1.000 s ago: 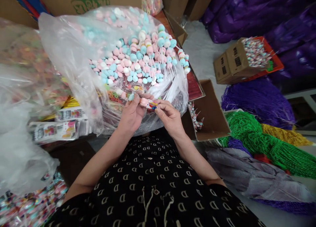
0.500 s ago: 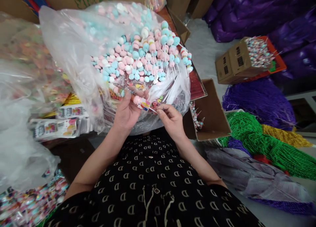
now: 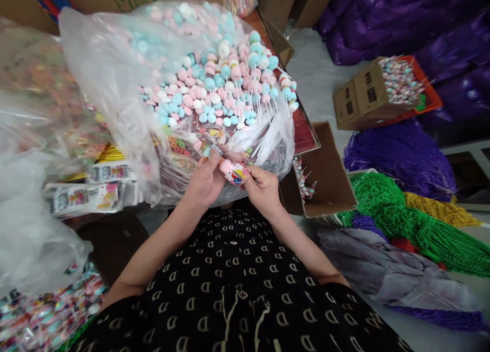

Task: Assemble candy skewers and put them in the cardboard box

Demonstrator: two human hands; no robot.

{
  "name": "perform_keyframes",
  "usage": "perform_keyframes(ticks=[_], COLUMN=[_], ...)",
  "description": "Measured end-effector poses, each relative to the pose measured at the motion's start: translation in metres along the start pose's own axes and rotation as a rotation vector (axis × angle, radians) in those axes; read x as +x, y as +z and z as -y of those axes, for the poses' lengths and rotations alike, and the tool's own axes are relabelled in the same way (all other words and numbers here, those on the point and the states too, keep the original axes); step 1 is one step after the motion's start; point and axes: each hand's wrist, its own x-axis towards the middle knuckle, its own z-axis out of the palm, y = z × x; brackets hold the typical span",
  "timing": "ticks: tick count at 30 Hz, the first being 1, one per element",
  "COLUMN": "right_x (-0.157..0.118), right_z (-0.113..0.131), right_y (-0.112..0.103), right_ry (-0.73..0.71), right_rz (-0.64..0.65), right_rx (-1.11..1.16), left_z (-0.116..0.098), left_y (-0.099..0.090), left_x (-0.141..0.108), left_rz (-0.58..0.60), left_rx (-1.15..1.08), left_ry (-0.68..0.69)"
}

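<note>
Wrapped candy: between both hands, just above the near edge of the clear plastic bag; pink at one end, printed in bright colours at the other.
Left hand: gripping the pink end, thumb in front, fingers curled behind.
Right hand: pinching the printed end between thumb and bent fingers.
Clear plastic bag: spread open across the worktop, with loose pastel candies piled inside in pink, blue and white.
Candy skewers: gathered at the right of the pile, white sticks pointing toward the person.
Printed wrappers: stacked left of the bag, beside yellow ones.
Open cardboard box: beside the worktop at right, with wrapped sticks inside.
Labelled carton: farther right, tilted against an orange crate, filled with small wrapped pieces.
Green beaded strands: heaped at right, near purple strands.
Wrapped pieces at lower left: heaped below a cloudy plastic sheet.
</note>
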Motion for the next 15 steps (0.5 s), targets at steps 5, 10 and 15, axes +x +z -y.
perform_keyframes(ticks=[5, 10, 15], right_x=[-0.006, -0.01, -0.013], right_z=[0.008, 0.005, 0.002], right_y=[-0.005, -0.001, 0.011], right_ry=[0.272, 0.395, 0.355], right_rz=[0.235, 0.3, 0.157], right_rx=[0.255, 0.316, 0.297], left_z=[-0.007, -0.004, 0.009], left_y=[-0.003, -0.006, -0.007], left_x=[0.004, 0.004, -0.002], left_rz=[-0.046, 0.026, 0.088], left_rx=[-0.011, -0.046, 0.098], left_ry=[0.012, 0.03, -0.084])
